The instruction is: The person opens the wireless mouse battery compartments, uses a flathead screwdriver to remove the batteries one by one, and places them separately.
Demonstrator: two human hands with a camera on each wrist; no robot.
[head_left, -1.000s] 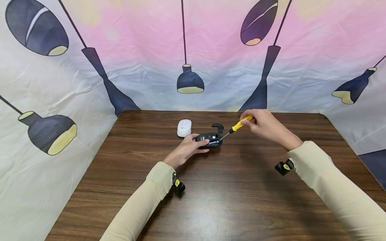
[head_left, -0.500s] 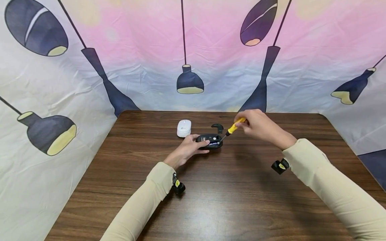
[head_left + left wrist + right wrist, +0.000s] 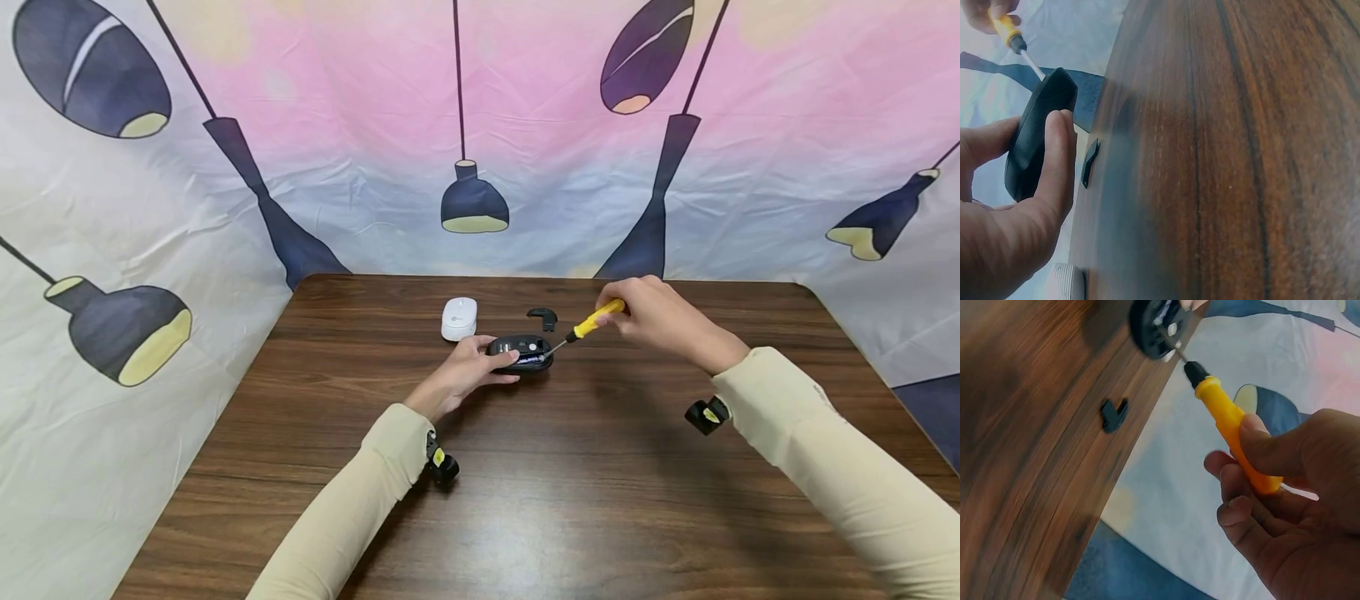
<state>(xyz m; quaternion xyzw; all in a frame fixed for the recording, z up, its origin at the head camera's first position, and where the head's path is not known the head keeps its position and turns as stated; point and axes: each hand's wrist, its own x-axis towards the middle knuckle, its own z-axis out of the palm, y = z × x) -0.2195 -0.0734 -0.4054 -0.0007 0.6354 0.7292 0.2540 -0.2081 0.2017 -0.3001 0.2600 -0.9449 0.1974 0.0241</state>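
Observation:
My left hand (image 3: 468,372) grips a black computer mouse (image 3: 504,343) by its sides, underside turned up, with the thumb across it. Its battery compartment is uncovered and a battery (image 3: 531,359) shows inside. In the left wrist view the mouse (image 3: 1030,134) is held up off the table between thumb and fingers. My right hand (image 3: 660,321) holds a screwdriver (image 3: 588,325) by its yellow handle. The screwdriver's metal tip reaches the right end of the battery compartment; whether it touches the battery is too small to tell. In the right wrist view, thumb and fingers pinch the handle (image 3: 1225,419).
Behind the mouse, the black battery cover (image 3: 543,317) lies on the brown wooden table (image 3: 570,500). A white mouse (image 3: 459,318) sits to the left of the cover. A printed cloth (image 3: 360,200) hangs along the table's far edge.
My right hand moved slightly left with the screwdriver, then back right, and the handle now slants lower. The left hand and black mouse stay nearly in place.

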